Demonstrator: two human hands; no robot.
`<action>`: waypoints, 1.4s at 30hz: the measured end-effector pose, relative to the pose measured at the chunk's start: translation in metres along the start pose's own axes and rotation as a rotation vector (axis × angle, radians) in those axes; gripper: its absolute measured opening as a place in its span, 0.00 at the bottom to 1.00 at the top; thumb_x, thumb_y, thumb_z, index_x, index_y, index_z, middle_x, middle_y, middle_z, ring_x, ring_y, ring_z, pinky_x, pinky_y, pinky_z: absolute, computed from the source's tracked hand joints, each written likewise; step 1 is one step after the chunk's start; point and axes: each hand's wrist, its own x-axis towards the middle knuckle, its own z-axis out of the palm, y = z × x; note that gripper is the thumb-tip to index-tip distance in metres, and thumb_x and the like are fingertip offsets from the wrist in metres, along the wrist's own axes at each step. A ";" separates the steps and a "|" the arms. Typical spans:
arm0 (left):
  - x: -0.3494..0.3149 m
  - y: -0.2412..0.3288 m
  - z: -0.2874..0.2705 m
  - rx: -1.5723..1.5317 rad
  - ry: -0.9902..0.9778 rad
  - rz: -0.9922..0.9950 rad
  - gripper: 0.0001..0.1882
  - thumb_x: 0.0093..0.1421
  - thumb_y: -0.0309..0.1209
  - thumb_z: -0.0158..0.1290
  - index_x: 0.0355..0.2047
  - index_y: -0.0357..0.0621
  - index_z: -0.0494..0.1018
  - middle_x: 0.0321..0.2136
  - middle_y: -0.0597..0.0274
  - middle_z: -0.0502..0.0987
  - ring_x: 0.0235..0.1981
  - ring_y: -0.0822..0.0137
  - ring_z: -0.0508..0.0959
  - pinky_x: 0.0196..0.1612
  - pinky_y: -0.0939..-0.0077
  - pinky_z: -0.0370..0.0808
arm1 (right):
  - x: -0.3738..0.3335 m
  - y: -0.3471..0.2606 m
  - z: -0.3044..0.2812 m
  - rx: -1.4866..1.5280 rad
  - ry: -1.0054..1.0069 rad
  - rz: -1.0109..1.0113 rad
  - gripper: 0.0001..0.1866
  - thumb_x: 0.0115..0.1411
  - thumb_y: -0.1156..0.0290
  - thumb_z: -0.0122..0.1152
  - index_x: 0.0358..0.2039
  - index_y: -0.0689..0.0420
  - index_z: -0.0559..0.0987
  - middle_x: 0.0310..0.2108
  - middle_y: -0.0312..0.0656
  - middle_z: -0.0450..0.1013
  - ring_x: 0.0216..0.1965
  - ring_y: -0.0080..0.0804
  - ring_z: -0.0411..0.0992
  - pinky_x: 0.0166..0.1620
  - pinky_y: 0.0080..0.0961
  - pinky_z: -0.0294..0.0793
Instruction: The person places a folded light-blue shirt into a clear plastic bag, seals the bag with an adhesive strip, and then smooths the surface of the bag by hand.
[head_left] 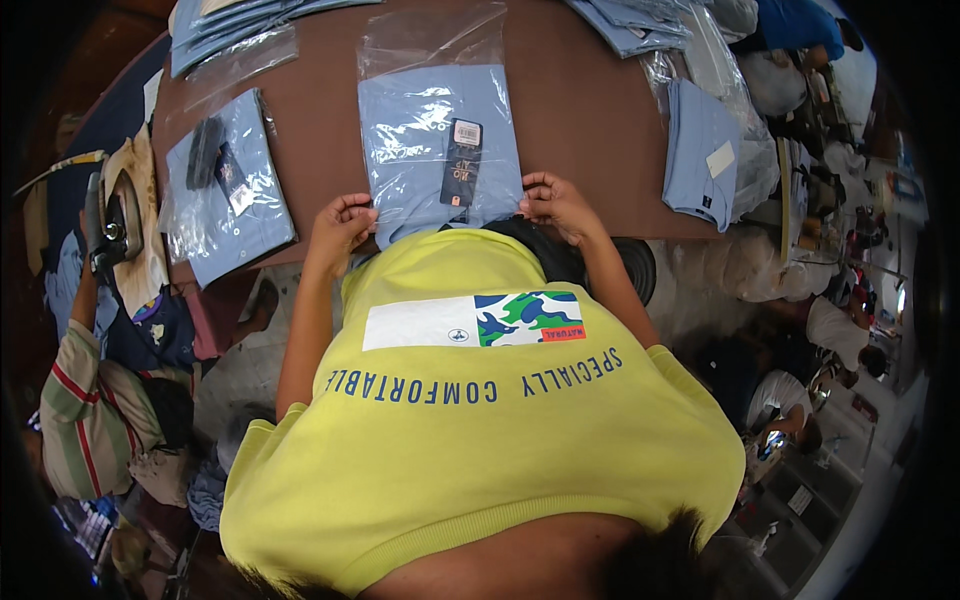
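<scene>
A folded light blue shirt (410,130) lies in a clear plastic bag (430,35) on the brown table, straight in front of me. A dark hang tag (460,175) with a white sticker shows on it through the plastic. At the near left corner, my left hand (345,225) pinches the edge of the bagged shirt between thumb and fingers. My right hand (560,205) grips the near right corner the same way. The bag's far end extends flat beyond the shirt, and its near edge meets my yellow top.
Another bagged blue shirt (240,200) lies left, with a dark strip on it. A folded blue shirt (700,150) sits right, beside loose clear bags (755,160). Stacks of blue shirts (225,35) line the far edge. Further left, a co-worker's hand holds an iron (122,215).
</scene>
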 end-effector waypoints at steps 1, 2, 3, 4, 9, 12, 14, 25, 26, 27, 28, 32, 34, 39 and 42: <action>-0.003 -0.005 -0.001 -0.012 -0.007 0.004 0.15 0.58 0.23 0.57 0.46 0.36 0.70 0.28 0.66 0.76 0.27 0.78 0.75 0.29 0.89 0.71 | -0.002 0.005 0.000 -0.012 0.006 0.004 0.20 0.57 0.78 0.60 0.50 0.58 0.68 0.35 0.37 0.73 0.35 0.27 0.77 0.38 0.19 0.75; -0.004 -0.011 -0.003 0.012 -0.009 0.039 0.17 0.57 0.22 0.57 0.47 0.37 0.69 0.31 0.64 0.76 0.30 0.75 0.76 0.32 0.86 0.72 | -0.003 0.008 0.000 -0.003 0.001 -0.007 0.20 0.58 0.77 0.60 0.50 0.58 0.68 0.35 0.37 0.73 0.34 0.26 0.77 0.35 0.17 0.74; -0.006 -0.016 -0.004 0.036 -0.013 0.074 0.19 0.56 0.22 0.58 0.48 0.37 0.69 0.33 0.61 0.76 0.32 0.72 0.76 0.35 0.83 0.73 | -0.003 0.010 0.000 0.006 -0.003 -0.019 0.20 0.58 0.76 0.60 0.51 0.58 0.67 0.35 0.38 0.73 0.33 0.26 0.78 0.33 0.15 0.73; -0.009 -0.020 -0.006 0.061 -0.017 0.109 0.21 0.55 0.21 0.58 0.49 0.38 0.69 0.36 0.59 0.76 0.35 0.69 0.77 0.38 0.80 0.74 | -0.004 0.012 -0.001 0.016 -0.006 -0.031 0.21 0.58 0.75 0.60 0.51 0.58 0.67 0.36 0.38 0.73 0.32 0.26 0.78 0.31 0.13 0.72; -0.041 -0.010 0.008 1.056 0.026 0.884 0.35 0.46 0.23 0.61 0.57 0.50 0.66 0.53 0.57 0.68 0.55 0.54 0.66 0.58 0.60 0.63 | -0.021 0.014 0.013 0.036 0.068 -0.070 0.24 0.58 0.70 0.63 0.54 0.57 0.66 0.39 0.39 0.71 0.35 0.26 0.77 0.33 0.15 0.72; -0.049 -0.005 0.015 1.170 -0.044 0.907 0.38 0.44 0.25 0.63 0.59 0.51 0.65 0.56 0.61 0.66 0.58 0.54 0.63 0.60 0.57 0.61 | -0.032 0.024 0.019 -0.069 0.117 -0.206 0.31 0.54 0.66 0.68 0.56 0.57 0.66 0.44 0.41 0.69 0.39 0.27 0.76 0.35 0.18 0.73; -0.047 -0.007 0.018 1.231 -0.050 0.930 0.39 0.44 0.26 0.63 0.59 0.51 0.65 0.56 0.61 0.66 0.57 0.54 0.64 0.59 0.57 0.61 | -0.034 0.033 0.019 -0.210 0.124 -0.329 0.35 0.51 0.65 0.72 0.57 0.56 0.66 0.48 0.42 0.67 0.43 0.30 0.74 0.39 0.23 0.74; -0.040 -0.031 0.021 1.309 0.028 1.007 0.28 0.44 0.23 0.61 0.49 0.46 0.72 0.48 0.59 0.71 0.51 0.55 0.69 0.53 0.61 0.66 | -0.045 0.045 0.039 -1.313 0.356 -0.912 0.38 0.43 0.63 0.73 0.57 0.47 0.70 0.57 0.38 0.64 0.57 0.42 0.64 0.57 0.39 0.62; -0.038 -0.035 0.020 1.309 0.026 1.040 0.26 0.43 0.22 0.61 0.47 0.45 0.73 0.47 0.59 0.72 0.50 0.55 0.70 0.52 0.61 0.67 | -0.043 0.047 0.040 -1.337 0.358 -0.933 0.36 0.44 0.64 0.72 0.56 0.48 0.70 0.56 0.38 0.65 0.57 0.41 0.64 0.57 0.38 0.62; -0.038 -0.034 0.021 1.311 0.027 1.076 0.24 0.43 0.21 0.61 0.44 0.44 0.74 0.45 0.59 0.73 0.50 0.55 0.71 0.51 0.61 0.68 | -0.040 0.049 0.041 -1.360 0.362 -0.959 0.34 0.45 0.65 0.70 0.55 0.48 0.71 0.55 0.37 0.66 0.56 0.39 0.64 0.56 0.38 0.62; -0.038 -0.033 0.022 1.313 0.028 1.111 0.22 0.43 0.20 0.61 0.42 0.43 0.75 0.43 0.60 0.74 0.49 0.54 0.72 0.51 0.61 0.70 | -0.037 0.052 0.042 -1.383 0.365 -0.985 0.32 0.46 0.66 0.69 0.54 0.49 0.72 0.55 0.37 0.67 0.56 0.38 0.64 0.56 0.37 0.61; -0.035 -0.030 0.032 1.246 0.129 1.276 0.16 0.44 0.19 0.59 0.35 0.41 0.74 0.37 0.59 0.76 0.44 0.55 0.75 0.47 0.59 0.73 | -0.031 0.064 0.036 -1.309 0.404 -1.008 0.27 0.49 0.66 0.67 0.51 0.50 0.74 0.51 0.36 0.70 0.54 0.37 0.66 0.54 0.38 0.62; -0.024 -0.035 0.034 1.196 0.159 1.352 0.14 0.44 0.18 0.58 0.33 0.41 0.73 0.34 0.59 0.76 0.41 0.57 0.76 0.45 0.61 0.74 | -0.032 0.054 0.038 -1.357 0.449 -0.998 0.25 0.49 0.66 0.66 0.50 0.50 0.75 0.50 0.36 0.71 0.53 0.36 0.67 0.54 0.37 0.62; -0.015 -0.030 0.039 1.199 0.205 1.280 0.13 0.47 0.19 0.57 0.34 0.43 0.72 0.30 0.59 0.73 0.34 0.58 0.75 0.37 0.66 0.73 | -0.024 0.033 0.049 -1.349 0.457 -1.236 0.19 0.51 0.70 0.64 0.45 0.52 0.75 0.42 0.37 0.72 0.46 0.35 0.69 0.51 0.38 0.64; -0.011 -0.023 0.048 1.175 0.209 1.212 0.15 0.47 0.22 0.58 0.37 0.45 0.73 0.28 0.60 0.69 0.33 0.58 0.72 0.36 0.64 0.70 | -0.004 0.041 0.047 -1.364 0.474 -1.231 0.15 0.51 0.71 0.63 0.41 0.52 0.75 0.35 0.37 0.72 0.41 0.35 0.70 0.49 0.39 0.65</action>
